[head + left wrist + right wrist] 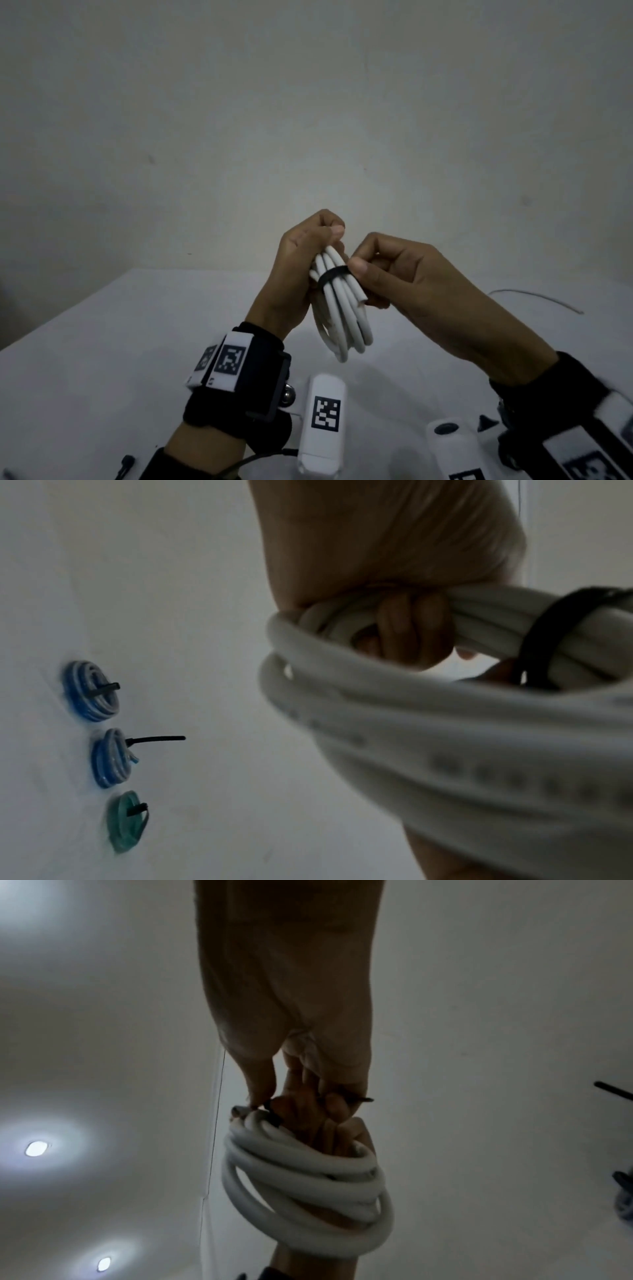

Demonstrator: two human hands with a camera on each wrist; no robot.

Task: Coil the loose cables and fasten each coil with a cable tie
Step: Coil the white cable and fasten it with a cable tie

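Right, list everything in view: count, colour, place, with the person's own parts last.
white cable coil: one, white, held up between both hands above the table
cable tie: one, black, wrapped round the white cable coil
blue coils: two, blue and white, on the table, each with a black tie
green coil: one, green, on the table beside the blue coils, tied
table: one, white, below the hands
thin wire: one, grey, on the table at far right
left hand: grips the coil's top
right hand: pinches the cable tie
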